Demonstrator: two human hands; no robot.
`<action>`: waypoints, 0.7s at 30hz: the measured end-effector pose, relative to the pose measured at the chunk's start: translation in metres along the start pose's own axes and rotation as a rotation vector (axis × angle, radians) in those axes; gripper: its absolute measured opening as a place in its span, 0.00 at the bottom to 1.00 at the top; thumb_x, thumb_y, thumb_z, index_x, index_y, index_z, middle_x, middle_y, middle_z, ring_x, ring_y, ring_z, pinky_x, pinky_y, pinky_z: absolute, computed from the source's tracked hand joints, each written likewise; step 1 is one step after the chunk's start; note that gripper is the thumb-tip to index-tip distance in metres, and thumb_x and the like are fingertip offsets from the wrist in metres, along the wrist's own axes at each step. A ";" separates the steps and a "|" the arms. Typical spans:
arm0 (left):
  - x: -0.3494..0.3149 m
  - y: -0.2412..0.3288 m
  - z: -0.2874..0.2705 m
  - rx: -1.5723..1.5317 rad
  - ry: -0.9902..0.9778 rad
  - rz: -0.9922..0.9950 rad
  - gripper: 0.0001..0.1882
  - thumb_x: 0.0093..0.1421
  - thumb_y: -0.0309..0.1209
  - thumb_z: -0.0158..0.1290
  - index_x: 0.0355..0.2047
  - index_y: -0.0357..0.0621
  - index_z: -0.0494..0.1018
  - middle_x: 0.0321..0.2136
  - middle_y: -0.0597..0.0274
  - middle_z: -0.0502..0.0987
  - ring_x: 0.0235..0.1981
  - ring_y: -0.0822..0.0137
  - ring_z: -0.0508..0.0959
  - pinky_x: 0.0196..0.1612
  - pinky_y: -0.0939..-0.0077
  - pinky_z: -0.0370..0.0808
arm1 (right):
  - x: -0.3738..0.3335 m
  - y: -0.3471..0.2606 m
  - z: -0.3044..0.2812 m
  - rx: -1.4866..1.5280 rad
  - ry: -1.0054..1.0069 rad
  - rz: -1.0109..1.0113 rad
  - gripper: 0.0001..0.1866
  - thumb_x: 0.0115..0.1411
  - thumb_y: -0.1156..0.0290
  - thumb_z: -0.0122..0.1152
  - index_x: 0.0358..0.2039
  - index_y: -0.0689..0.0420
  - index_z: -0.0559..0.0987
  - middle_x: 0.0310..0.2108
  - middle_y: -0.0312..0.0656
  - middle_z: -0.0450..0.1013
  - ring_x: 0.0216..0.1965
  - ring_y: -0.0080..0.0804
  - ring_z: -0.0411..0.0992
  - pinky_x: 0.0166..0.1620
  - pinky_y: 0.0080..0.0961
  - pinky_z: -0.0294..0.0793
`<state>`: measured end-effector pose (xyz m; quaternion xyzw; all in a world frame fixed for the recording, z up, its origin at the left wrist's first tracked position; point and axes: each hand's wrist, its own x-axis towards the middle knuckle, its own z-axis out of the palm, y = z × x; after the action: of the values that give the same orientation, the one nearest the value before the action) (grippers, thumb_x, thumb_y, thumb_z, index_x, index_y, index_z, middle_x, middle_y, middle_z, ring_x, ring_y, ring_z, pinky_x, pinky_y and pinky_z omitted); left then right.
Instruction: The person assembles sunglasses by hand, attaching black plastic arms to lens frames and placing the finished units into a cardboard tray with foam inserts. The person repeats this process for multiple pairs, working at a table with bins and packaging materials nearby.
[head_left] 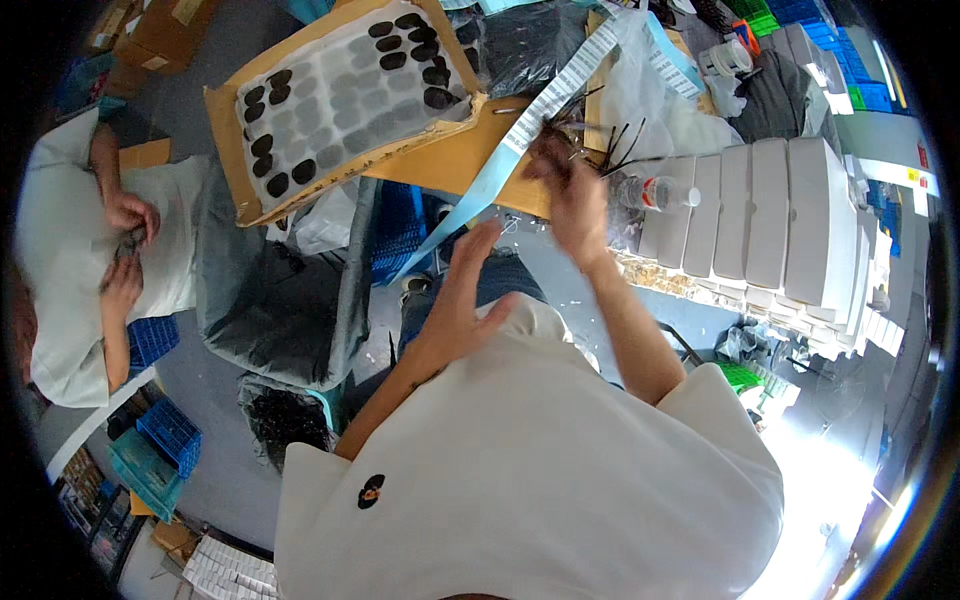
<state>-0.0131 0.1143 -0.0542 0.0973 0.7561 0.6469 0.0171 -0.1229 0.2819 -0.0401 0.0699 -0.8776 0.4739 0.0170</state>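
Note:
My left hand (462, 300) is held in front of my shirt, palm turned inward, thumb and fingers apart, with nothing in it. My right hand (572, 195) reaches forward over the cardboard edge of the work surface. Its fingers are smeared by motion beside a cluster of thin dark sticks (622, 145), so their grip does not show. A pale blue and white label strip (487, 190) hangs between the two hands. To the left of it lies a shallow cardboard box (225, 150), holding dark oval pieces (393, 61) in rows on and under a thin white sheet.
A clear plastic bottle (655, 193) lies by a row of white boxes (770, 215) on the right. At left stands a bin with a grey liner (280, 310). Beyond it, another person (125, 225) holds something small and dark. Blue crates (170, 435) sit on the floor.

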 end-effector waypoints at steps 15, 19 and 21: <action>-0.154 -0.436 -0.254 0.566 0.869 -1.045 0.19 0.54 0.28 0.51 0.47 0.36 0.68 0.47 0.47 0.71 0.50 0.48 0.70 0.55 0.61 0.66 | 0.053 0.130 -0.041 -0.609 -0.012 0.041 0.21 0.69 0.59 0.47 0.51 0.65 0.73 0.47 0.52 0.74 0.47 0.39 0.72 0.52 0.30 0.69; -0.182 -0.558 -0.304 0.838 0.419 -1.213 0.26 0.60 0.46 0.49 0.54 0.44 0.67 0.51 0.49 0.71 0.52 0.51 0.70 0.54 0.60 0.68 | 0.020 0.117 -0.055 -0.576 0.188 -0.236 0.17 0.69 0.66 0.46 0.45 0.69 0.74 0.40 0.50 0.74 0.43 0.40 0.73 0.47 0.33 0.72; -0.156 -0.588 -0.301 0.977 0.167 -1.177 0.26 0.61 0.46 0.48 0.54 0.44 0.67 0.50 0.49 0.71 0.51 0.51 0.71 0.52 0.59 0.70 | 0.006 0.103 -0.046 -0.649 0.206 -0.286 0.15 0.68 0.70 0.44 0.43 0.70 0.73 0.37 0.50 0.74 0.36 0.40 0.73 0.42 0.34 0.73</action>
<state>0.0203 -0.2899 -0.5984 -0.3740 0.8819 0.1287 0.2565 -0.1450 0.3758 -0.0998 0.1346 -0.9574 0.1681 0.1926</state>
